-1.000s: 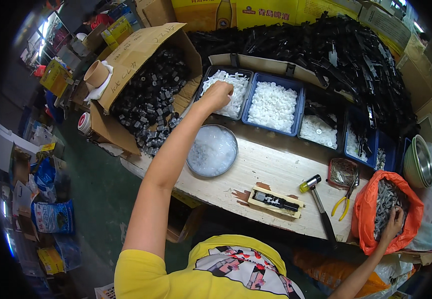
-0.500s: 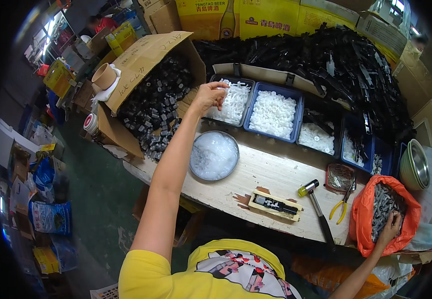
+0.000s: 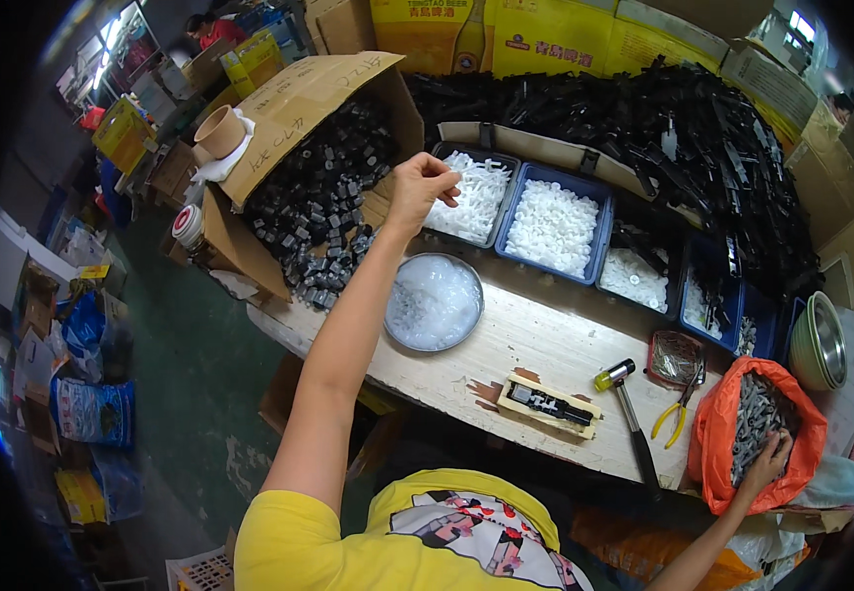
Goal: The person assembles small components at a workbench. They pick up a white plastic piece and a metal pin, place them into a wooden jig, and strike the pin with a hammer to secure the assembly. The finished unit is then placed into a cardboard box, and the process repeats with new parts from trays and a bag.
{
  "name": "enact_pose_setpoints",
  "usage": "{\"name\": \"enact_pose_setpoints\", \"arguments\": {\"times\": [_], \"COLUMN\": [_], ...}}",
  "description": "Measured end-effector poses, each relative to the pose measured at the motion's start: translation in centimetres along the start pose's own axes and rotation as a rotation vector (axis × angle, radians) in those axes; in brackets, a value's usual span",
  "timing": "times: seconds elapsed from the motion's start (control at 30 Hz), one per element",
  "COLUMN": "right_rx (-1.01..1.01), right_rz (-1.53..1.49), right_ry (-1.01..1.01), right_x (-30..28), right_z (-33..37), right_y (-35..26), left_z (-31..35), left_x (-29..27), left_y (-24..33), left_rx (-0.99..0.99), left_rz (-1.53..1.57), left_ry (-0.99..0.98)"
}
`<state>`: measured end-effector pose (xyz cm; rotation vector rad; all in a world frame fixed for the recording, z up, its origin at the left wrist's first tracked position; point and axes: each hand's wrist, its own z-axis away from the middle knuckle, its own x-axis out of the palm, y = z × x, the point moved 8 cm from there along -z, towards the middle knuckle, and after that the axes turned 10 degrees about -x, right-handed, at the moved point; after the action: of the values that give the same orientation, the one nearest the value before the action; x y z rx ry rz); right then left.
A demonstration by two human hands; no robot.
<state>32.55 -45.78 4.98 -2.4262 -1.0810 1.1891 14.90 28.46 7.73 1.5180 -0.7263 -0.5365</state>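
Looking over, this worktop (image 3: pixel 555 340)'s crammed: hammer (image 3: pixel 640 445) and pliers (image 3: pixel 686 396) lie between the wooden holder (image 3: pixel 535 421) and orange bag (image 3: pixel 712 443). Left hand (image 3: pixel 423 193) hovers at the edge of the bin (image 3: pixel 462 239) of white pieces (image 3: pixel 481 189), grip nearly pinched, can't tell if it's got one. Right hand (image 3: pixel 769 459)'s in the bag, fingers loosely curled at grey parts (image 3: pixel 757 419), grip half hidden.

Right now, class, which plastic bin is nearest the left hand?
The leftmost bin, the dark one by the left hand: its white pieces are long and thin, while the blue bin beside it holds short white ones. All others lie farther right.
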Motion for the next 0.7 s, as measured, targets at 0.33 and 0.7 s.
{"name": "enact_pose_setpoints", "arguments": {"times": [0.33,0.7], "right_rx": [-0.019,-0.182], "right_rz": [-0.259,-0.167], "right_ry": [-0.203,-0.325], "right_x": [3.3,8.5], "right_z": [0.1,1.9], "right_y": [-13.6,-20.3], "left_z": [13.2,13.5], "left_x": [-7.4,-5.1], "left_y": [-2.0,-1.8], "left_rx": [-0.039,0.268], "left_rz": [-0.515,-1.045], "left_ry": [0.183,0.221]}}
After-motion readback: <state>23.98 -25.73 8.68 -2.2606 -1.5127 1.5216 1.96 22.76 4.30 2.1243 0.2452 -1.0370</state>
